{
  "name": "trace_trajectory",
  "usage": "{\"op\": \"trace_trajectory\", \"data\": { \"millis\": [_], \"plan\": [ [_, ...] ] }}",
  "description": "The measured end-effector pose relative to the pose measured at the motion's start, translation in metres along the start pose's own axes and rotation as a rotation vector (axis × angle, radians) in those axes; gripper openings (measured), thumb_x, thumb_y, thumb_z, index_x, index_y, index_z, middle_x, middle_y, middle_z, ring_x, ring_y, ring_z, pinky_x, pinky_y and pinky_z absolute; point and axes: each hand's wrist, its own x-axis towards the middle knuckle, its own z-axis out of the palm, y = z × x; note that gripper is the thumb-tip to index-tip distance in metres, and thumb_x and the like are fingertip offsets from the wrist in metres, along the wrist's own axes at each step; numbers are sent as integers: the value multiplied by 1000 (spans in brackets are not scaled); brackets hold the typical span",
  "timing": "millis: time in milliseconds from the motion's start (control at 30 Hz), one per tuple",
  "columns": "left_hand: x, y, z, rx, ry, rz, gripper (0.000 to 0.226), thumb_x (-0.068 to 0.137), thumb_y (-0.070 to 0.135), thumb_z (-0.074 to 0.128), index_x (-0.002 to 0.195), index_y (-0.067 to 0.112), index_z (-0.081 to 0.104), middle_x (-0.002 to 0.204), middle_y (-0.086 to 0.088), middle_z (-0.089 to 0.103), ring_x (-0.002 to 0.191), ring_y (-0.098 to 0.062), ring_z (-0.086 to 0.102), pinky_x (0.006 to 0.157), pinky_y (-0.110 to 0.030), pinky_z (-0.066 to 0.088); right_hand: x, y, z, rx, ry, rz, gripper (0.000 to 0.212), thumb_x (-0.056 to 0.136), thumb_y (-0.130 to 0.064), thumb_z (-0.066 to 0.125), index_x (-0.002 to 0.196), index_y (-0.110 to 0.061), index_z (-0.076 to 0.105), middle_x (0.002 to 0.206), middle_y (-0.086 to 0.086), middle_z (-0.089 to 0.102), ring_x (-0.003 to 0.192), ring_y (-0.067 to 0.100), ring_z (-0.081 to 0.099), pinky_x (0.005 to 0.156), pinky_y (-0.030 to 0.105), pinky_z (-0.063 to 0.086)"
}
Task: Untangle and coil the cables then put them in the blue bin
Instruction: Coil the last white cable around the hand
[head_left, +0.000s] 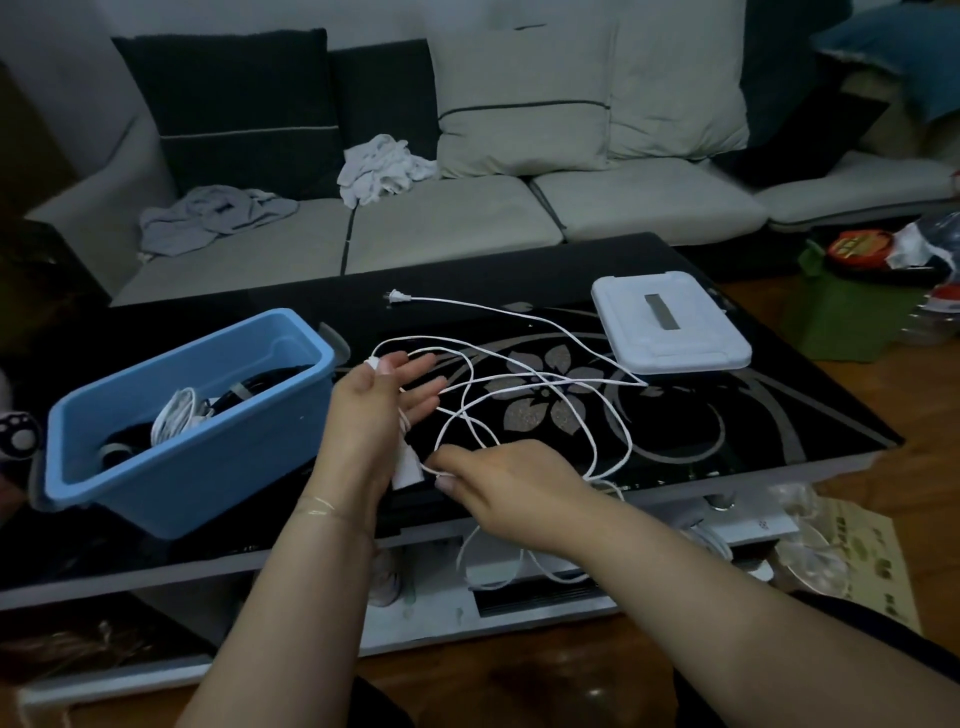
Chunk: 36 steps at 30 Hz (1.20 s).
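A white power cable (524, 384) is draped over the left hand's (374, 405) straight fingers and pinched by the right hand (498, 478). Even loops are best wound round the left hand before the blue bin (197, 467) is reached.

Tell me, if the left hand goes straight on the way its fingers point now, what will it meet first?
Probably the loose loops of the white cable on the black table, just past the left hand. Beyond them lies the white lid, though depth is hard to judge.
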Motion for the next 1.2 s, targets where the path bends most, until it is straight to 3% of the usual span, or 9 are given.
{"op": "trace_trajectory", "data": {
  "millis": [167, 267, 400, 533, 700, 867, 1000, 1067, 1200],
  "plan": [
    [-6, -11, 12, 364, -34, 181, 26, 106, 19, 29, 92, 22, 51, 72, 1, 70, 70, -5, 70, 62, -18, 53, -3, -2, -11, 97, 58, 11, 21, 100, -37, 40, 98, -19, 50, 72, -5, 53, 72, 25, 55, 57, 33, 23],
    [-8, -15, 16, 603, -122, 321, 23, 102, 34, 30, 90, 29, 49, 75, 5, 71, 65, -10, 68, 63, -33, 53, -6, -3, -18, 212, 48, 84, 20, 99, -36, 44, 111, -22, 53, 66, -6, 54, 55, 14, 47, 52, 34, 27],
    [-9, -11, 10, 763, -192, 441, 36, 94, 53, 25, 89, 30, 52, 77, 18, 70, 64, -11, 62, 70, -45, 52, -6, -4, -30, 795, -19, 293, 17, 99, -26, 47, 88, -16, 56, 57, -6, 48, 51, 12, 43, 52, 29, 36],
    [-17, -10, 14, 743, -340, 362, 56, 90, 67, 15, 79, 29, 55, 60, 9, 60, 57, -8, 53, 62, -40, 47, -9, 4, -44, 1162, -76, 324, 25, 102, -13, 40, 81, -10, 53, 46, -10, 37, 39, 1, 31, 41, 13, 26],
    [-28, -9, 25, 581, -494, 165, 59, 97, 61, 19, 63, 24, 51, 54, 11, 51, 48, -1, 43, 49, -16, 35, -11, 18, -46, 961, -1, 290, 28, 99, -16, 47, 73, -18, 56, 52, -10, 51, 45, 0, 40, 49, 16, 32],
    [-29, -5, 27, 501, -471, 184, 47, 105, 35, 30, 68, 17, 52, 54, 1, 55, 46, -8, 41, 44, -20, 32, -8, 35, -48, 672, 117, 308, 32, 85, -50, 54, 68, -24, 62, 71, -11, 69, 68, 4, 60, 70, 33, 48],
    [-32, -4, 27, 533, -569, 140, 66, 102, 50, 18, 74, 11, 63, 53, 0, 58, 41, -5, 36, 43, -18, 30, -8, 46, -55, 544, 241, 365, 43, 68, -65, 63, 60, -23, 56, 53, -8, 55, 52, 5, 46, 55, 28, 38],
    [-31, -5, 26, 499, -655, 104, 74, 98, 56, 13, 88, 7, 67, 59, -6, 61, 41, -6, 35, 42, -17, 29, -6, 47, -60, 692, 273, 339, 39, 77, -52, 70, 56, -24, 53, 47, -10, 49, 46, 1, 40, 47, 18, 33],
    [-31, -9, 25, 307, -703, 95, 59, 100, 50, 24, 94, 7, 66, 65, -6, 62, 43, -7, 36, 45, -17, 31, -2, 52, -67, 1140, 270, 355, 37, 82, -51, 54, 63, -21, 42, 47, -9, 35, 39, 4, 26, 38, 17, 22]
  ]
}}
